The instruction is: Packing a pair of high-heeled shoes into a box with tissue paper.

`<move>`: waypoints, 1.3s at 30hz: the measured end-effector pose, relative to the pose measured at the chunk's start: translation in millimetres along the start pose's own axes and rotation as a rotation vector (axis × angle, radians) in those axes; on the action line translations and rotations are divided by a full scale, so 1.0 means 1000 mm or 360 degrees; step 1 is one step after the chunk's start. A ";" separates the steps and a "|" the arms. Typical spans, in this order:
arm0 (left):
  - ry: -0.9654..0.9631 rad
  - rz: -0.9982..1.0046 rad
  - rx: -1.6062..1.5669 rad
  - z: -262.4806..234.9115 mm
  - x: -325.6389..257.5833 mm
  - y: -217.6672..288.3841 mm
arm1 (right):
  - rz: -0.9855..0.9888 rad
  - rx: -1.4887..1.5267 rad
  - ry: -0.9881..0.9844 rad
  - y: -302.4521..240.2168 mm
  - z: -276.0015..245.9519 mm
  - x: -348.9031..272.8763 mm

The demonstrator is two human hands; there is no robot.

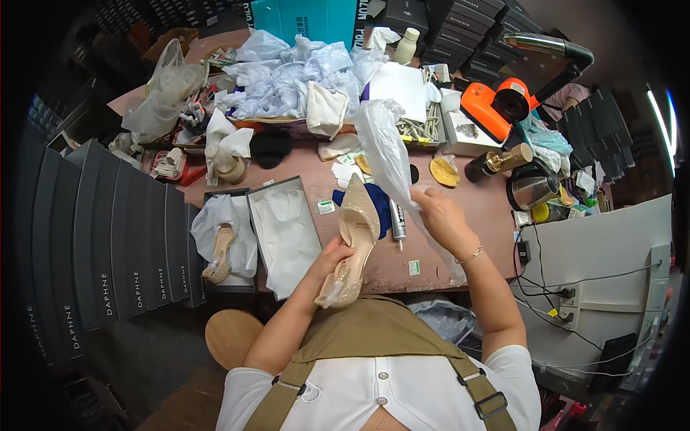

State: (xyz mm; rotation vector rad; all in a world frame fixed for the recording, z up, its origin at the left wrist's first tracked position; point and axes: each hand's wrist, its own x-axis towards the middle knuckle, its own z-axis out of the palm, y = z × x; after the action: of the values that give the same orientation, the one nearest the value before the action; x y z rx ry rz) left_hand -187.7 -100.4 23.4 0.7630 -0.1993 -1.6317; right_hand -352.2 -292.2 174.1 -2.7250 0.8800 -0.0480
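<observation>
Pinkish, worn tabletop (496, 223) is spread across the middle of the frame, with an open grey box (255, 208), lined with white paper, set left of centre. Both forearms are raised from the lower edge, elbows bent outward: the left is angled up toward the centre, while the right is brought up at centre right and its hand is turned inward. By the right hand (440, 215), a long sheet of translucent plastic (388, 151) is pinched between closed fingers, part of it stretched toward the upper centre, part trailed down to the right. By the left hand (327, 262), a glittery beige pointed shoe (359, 215) is firmly clasped around its middle at the frame's centre; its toe is pointed upward beyond the fingers, its heel end is held below them, near the apron (374, 330). Beneath the right hand's side, a tube (398, 223) is seen.
</observation>
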 end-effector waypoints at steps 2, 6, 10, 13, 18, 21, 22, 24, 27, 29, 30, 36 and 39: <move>-0.0153 0.0121 0.0125 0.015 -0.046 0.038 | -0.0096 -0.0201 0.0003 -0.015 0.006 0.018; -0.0388 0.0218 0.0449 0.002 -0.116 0.050 | -0.0583 -0.0353 -0.0081 -0.074 0.041 0.046; -0.0493 -0.0504 -0.0327 -0.021 -0.140 0.027 | -0.1273 -0.0128 -0.0285 -0.150 0.078 0.036; 0.0356 0.0036 0.0063 -0.003 -0.145 0.020 | -0.1311 -0.0164 -0.0519 -0.177 0.072 0.022; 0.0572 0.0560 -0.0184 -0.007 -0.147 0.023 | -0.1229 0.0153 -0.0639 -0.176 0.058 0.011; 0.0599 0.0738 -0.0278 -0.009 -0.145 0.018 | -0.0823 0.0531 -0.0755 -0.169 0.049 0.019; 0.0652 0.0690 -0.0188 -0.013 -0.141 0.015 | -0.0800 0.0632 -0.0756 -0.162 0.049 0.017; 0.0763 0.0593 -0.0003 -0.013 -0.138 0.015 | -0.0757 0.0840 -0.0758 -0.151 0.053 0.010; 0.0349 0.0261 -0.0670 -0.004 -0.137 0.030 | -0.0738 0.0929 -0.1082 -0.153 0.040 0.013; 0.0010 0.0084 -0.1128 -0.003 -0.135 0.037 | -0.0732 0.0981 -0.1204 -0.155 0.032 0.013; 0.0178 0.0149 -0.1100 -0.004 -0.132 0.034 | -0.0727 0.1005 -0.1198 -0.153 0.030 0.011; 0.0604 0.0997 -0.0341 -0.007 -0.137 0.024 | -0.0359 0.1200 -0.0862 -0.130 0.033 -0.009; 0.0498 0.1047 -0.0331 0.005 -0.144 0.033 | -0.0360 0.1234 -0.0713 -0.129 0.035 -0.017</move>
State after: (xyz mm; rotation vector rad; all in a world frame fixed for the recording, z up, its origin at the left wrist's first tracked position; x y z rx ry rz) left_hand -160.8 25.2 97.2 0.6866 -0.0434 -0.8825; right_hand -288.5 -173.4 175.9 -1.9696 0.3172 0.1427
